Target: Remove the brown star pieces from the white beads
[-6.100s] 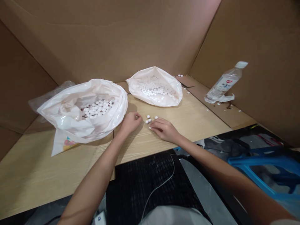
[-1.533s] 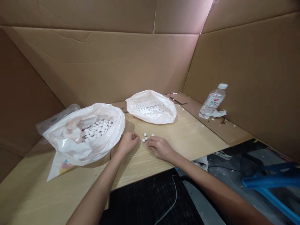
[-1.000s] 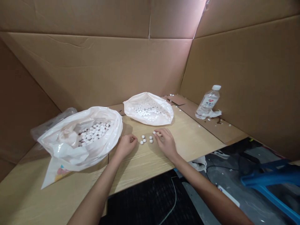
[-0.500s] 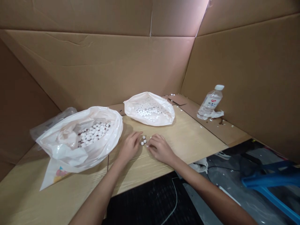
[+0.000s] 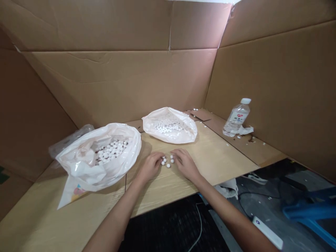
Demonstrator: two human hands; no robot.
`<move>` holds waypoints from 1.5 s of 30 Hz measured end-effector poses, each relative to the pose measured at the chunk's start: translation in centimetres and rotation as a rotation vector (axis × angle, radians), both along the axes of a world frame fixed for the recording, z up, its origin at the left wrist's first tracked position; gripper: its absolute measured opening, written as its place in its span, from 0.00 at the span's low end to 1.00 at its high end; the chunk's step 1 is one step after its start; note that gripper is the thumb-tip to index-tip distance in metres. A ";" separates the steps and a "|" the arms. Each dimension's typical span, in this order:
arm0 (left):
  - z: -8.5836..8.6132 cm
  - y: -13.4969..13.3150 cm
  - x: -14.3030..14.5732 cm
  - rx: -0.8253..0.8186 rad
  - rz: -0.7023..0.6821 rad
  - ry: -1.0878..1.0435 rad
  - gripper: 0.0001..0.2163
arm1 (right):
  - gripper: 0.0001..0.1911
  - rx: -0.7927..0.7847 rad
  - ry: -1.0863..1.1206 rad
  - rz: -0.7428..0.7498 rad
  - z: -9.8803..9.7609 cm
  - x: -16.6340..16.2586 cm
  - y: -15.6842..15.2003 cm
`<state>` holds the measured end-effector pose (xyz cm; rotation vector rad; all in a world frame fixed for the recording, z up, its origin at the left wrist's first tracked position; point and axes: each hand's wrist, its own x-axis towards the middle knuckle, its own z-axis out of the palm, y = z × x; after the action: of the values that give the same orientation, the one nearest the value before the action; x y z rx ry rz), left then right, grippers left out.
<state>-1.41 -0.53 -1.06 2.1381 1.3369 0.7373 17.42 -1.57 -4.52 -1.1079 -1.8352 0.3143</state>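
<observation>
1. White, smooth and round, small balls point(image 5: 168, 165) lie on the wood-grain tabletop point(image 5: 220, 154) in the gap between the left hand point(image 5: 152, 165) and the right hand point(image 5: 185, 165).
2. They look light and hard, likely to roll at a nudge and rather slippery; a soft thumb-and-forefinger hold around the widest part of each would suit them best.
3. Five balls can be counted in the gap, and a possible sixth sits at the left fingertips, too small to be sure of.
4. Left hand: fingers bent and drawn together, tips right beside the balls; whether it pinches one, I cannot tell.
5. Right hand: fingers loosely curved, tips just beside the two balls nearest it; a grip on anything cannot be made out.
6. Two white plastic bags stand open: the printed bag point(image 5: 78, 174) left of the left hand, and the far bag point(image 5: 149, 122) beyond both hands. Each holds many more white balls, too crowded to count; the thin film would fold easily, so the rim is the place to hold.
7. One clear, white-capped bottle point(image 5: 236, 119) stands beyond and right of the right hand, with one crumpled white scrap point(image 5: 246, 131) just beside it.
</observation>
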 end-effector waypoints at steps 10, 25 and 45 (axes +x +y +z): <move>-0.1 -0.2 0.4 0.047 0.013 0.021 0.11 | 0.17 -0.135 -0.078 0.054 -0.4 -0.3 0.4; 0.0 0.6 -0.3 0.063 0.063 0.043 0.12 | 0.13 -0.118 -0.117 0.013 0.8 -0.8 0.0; 0.3 0.5 0.1 0.006 0.108 -0.108 0.09 | 0.16 -0.152 0.018 0.033 0.3 -0.3 0.2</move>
<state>-1.30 -0.07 -0.77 2.0125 1.4023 0.8875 17.14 -1.38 -4.26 -1.1755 -1.8390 0.4882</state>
